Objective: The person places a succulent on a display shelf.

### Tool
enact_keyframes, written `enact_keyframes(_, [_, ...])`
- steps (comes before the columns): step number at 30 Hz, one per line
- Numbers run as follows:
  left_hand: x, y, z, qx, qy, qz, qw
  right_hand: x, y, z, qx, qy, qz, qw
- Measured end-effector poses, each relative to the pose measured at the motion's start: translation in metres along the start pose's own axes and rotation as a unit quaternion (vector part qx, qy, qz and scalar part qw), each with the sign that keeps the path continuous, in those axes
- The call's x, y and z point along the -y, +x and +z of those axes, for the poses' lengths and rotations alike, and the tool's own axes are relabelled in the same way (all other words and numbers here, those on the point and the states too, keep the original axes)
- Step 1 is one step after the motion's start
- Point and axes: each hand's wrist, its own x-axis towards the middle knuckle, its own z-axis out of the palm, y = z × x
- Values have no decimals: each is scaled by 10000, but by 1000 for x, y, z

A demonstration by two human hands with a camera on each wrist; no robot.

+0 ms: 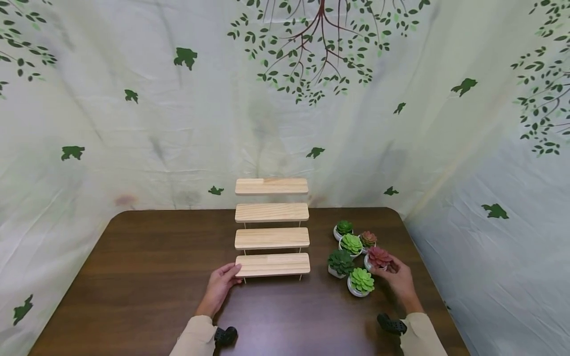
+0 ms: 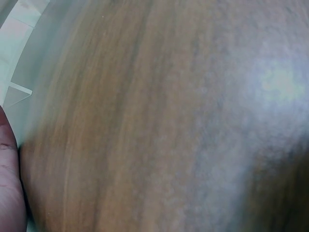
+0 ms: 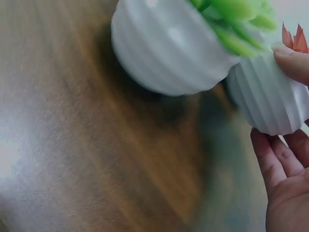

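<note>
Red succulent (image 1: 379, 257), in the cluster right of the shelves, is being clamped in right hand's (image 1: 399, 281) thumb and fingers; lowest shelf (image 1: 273, 265) is being pinched by left hand (image 1: 220, 286). Pickup apparently being done; clearing green succulent (image 1: 361, 280) likely being called for.

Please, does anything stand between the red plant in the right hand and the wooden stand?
Yes. The dark green succulent stands directly between the red succulent in the right hand and the wooden stand. The rear light green succulent and front light green succulent flank that path.
</note>
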Motion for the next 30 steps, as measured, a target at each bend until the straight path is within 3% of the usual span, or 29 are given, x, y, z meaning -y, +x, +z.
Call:
enact_keyframes(7, [-4, 0, -1, -35, -64, -108, 9999, 23, -1, -3, 7, -42, -146, 9999])
enact_keyframes(15, [-2, -1, 0, 69, -46, 20, 10000, 52, 1, -1, 171, -25, -350, 9992])
enact_keyframes(26, [-4, -3, 1, 30, -153, 11, 9999, 97, 11, 20, 430, 257, -695, 9963])
enact_keyframes(30, [-6, -4, 0, 64, -161, 27, 9998, 112, 18, 33, 481, 535, -1005, 9923])
